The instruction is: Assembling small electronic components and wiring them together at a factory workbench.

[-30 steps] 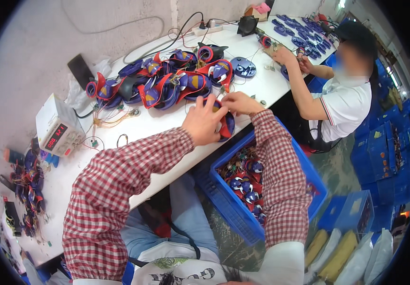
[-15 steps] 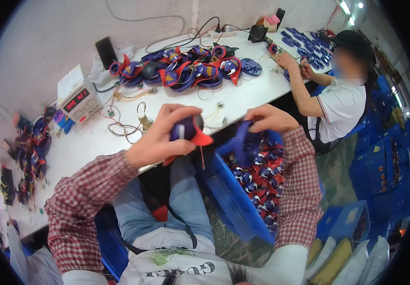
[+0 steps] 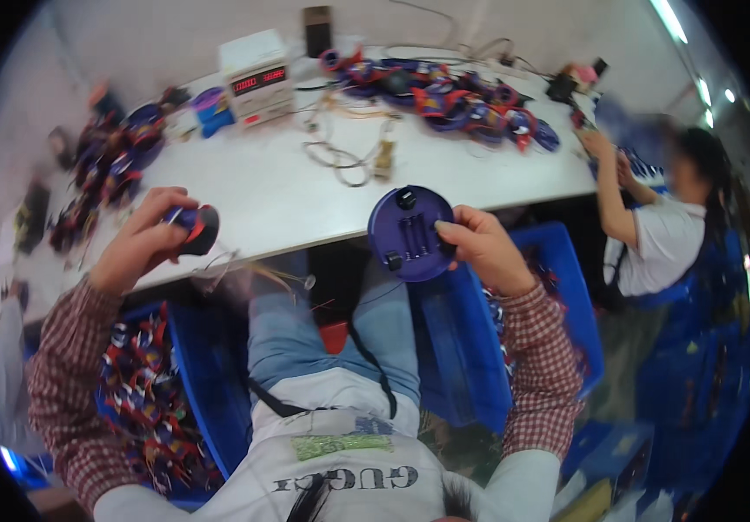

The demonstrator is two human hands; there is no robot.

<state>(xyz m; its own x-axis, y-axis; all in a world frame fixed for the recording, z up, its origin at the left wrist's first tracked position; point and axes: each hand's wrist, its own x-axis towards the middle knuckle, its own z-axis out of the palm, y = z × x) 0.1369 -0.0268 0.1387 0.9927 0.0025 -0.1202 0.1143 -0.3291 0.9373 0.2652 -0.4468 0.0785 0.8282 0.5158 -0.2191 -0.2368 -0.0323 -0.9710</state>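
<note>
White table (image 3: pixel 305 196), right hand (image 3: pixel 488 252) holding purple disc (image 3: pixel 410 233)

A white table (image 3: pixel 288 187) carries a power supply with a red display (image 3: pixel 257 76), loose wires (image 3: pixel 344 152) and a heap of coloured parts (image 3: pixel 453 91). Blue crates (image 3: pixel 557 296) stand below. Another person (image 3: pixel 662 235) sits nearby.

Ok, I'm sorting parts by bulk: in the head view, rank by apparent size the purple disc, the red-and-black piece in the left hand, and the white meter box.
1. Purple disc, though nearness inflates it.
2. White meter box, farther away, so unsure.
3. Red-and-black piece, partly hidden by the left hand.
</note>
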